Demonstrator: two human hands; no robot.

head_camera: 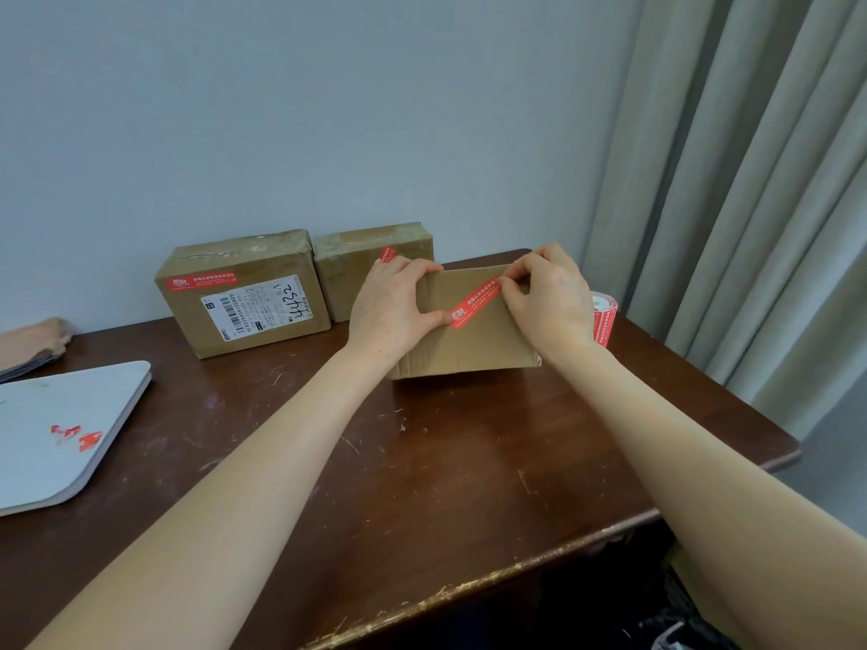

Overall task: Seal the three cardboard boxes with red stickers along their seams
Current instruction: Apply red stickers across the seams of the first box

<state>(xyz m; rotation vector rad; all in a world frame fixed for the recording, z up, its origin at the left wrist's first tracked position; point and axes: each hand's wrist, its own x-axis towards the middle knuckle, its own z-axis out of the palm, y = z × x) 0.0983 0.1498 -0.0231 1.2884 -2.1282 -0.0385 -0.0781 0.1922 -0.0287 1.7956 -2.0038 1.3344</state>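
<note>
Laying a red sticker (474, 304) across the near box (469, 349), right of centre on the table (422, 462): my left hand (394, 302) grips the box, thumb pinning the sticker's near end; my right hand (544, 297) pinches its far end. Risk: uneven pull may wrinkle it or skew it off the seam.

home room: curtain (732, 180), wooden desk (422, 485)

The left forearm (244, 462), entering from the lower left of the frame, and the right forearm (657, 438), from the lower right, are bare along their whole visible length, smooth and slender. The left grip (394, 302) and right grip (546, 297) are bare hands; knuckles and faint tendon lines show on their backs. The fingernails are too small to describe.
</note>
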